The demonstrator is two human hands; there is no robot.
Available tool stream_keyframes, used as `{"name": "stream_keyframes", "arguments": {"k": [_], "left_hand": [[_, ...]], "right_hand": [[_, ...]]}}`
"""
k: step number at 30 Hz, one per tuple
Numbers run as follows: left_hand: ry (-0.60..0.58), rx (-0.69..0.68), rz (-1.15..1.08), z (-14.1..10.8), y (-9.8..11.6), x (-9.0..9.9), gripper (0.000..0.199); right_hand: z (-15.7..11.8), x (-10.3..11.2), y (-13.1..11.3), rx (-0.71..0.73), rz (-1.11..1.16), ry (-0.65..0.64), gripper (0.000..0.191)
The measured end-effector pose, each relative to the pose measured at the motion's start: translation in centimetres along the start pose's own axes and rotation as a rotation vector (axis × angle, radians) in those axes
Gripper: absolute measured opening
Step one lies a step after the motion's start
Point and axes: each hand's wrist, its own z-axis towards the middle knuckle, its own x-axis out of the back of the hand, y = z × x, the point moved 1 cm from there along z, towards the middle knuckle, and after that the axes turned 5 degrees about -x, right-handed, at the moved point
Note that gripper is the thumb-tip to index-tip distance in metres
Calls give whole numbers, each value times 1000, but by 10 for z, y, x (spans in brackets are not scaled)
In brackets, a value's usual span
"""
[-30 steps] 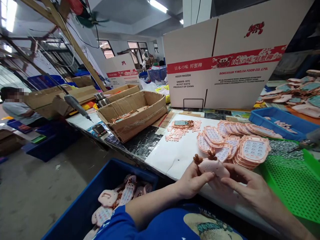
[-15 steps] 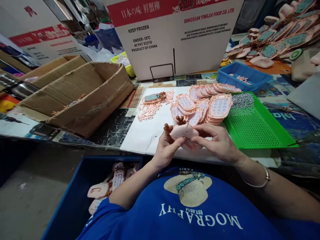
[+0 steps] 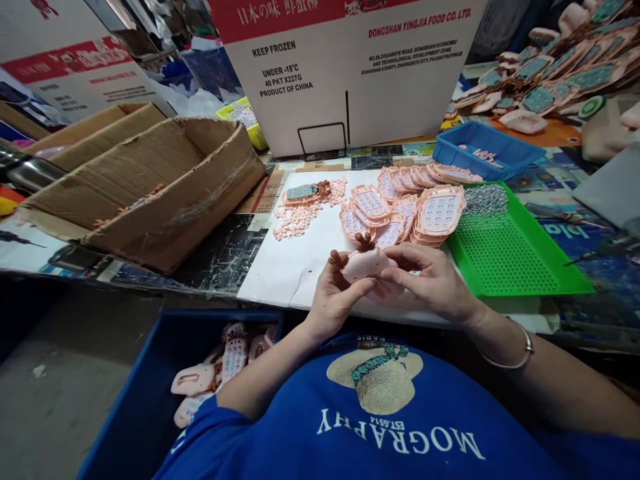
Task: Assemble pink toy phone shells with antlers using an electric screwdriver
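Observation:
Between both hands is a pale pink plastic toy casing (image 3: 367,264) with two brown antlers and small holes in its back. My left hand (image 3: 334,298) is closed on its left side, the thumb along the lower edge. With fingers and thumb, my right hand (image 3: 433,280) grips the right side. The underside is hidden. Just beyond the hands lie several stacked pink keypad panels (image 3: 440,212). On the white sheet (image 3: 267,273), an antlered piece with a green circuit board (image 3: 301,193) rests among small loose pink parts (image 3: 295,223).
A green perforated tray (image 3: 520,267) with metal screws (image 3: 485,199) stands at right, a blue tray (image 3: 487,150) behind it. A cardboard box (image 3: 200,193) stands at left. Below, a blue bin (image 3: 135,393) holds similar toys. White cartons (image 3: 325,87) stand behind; more casings (image 3: 545,87) pile up far right.
The casing has tilted slightly in my hands, and both hands keep hold of it. The view has shifted a little; the things on the table lie as before.

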Motion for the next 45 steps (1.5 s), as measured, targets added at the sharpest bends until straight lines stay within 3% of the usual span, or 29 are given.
{"name": "stream_keyframes", "arguments": {"k": [4,8,12,15,20,23,27,30,32,37,41,45], "left_hand": [[10,-12,-3,1,-7,3,43],[-9,-68,5,1,-8,4,38],[-80,-140,102,-2,-3,1,36],[-99,-163,140,-4,-1,-1,36],[-65,-118,105,-5,-3,-4,36],[1,-14,-12,-1,-5,-5,39],[143,92,-231,10,-4,-11,41],[171,136,-330,17,0,-16,41],[107,137,-364,19,3,-18,44],[-68,49,-305,20,-3,-11,54],[-85,-51,-281,23,-12,-3,63],[-79,-28,-279,25,-14,3,64]], "right_hand": [[4,1,1,-14,33,-6,31],[5,-1,-2,68,-36,33,38],[7,-3,-8,98,-34,25,31],[11,-3,-10,83,9,20,23],[19,1,-10,-8,15,-36,26],[17,-1,-8,31,-187,-20,33],[8,-17,4,274,-595,37,71],[4,-24,17,330,-740,80,81],[6,-20,20,290,-687,76,81],[10,0,9,102,-457,-83,85],[9,3,4,44,-415,-112,85],[11,3,-3,33,-458,-158,83]]}}
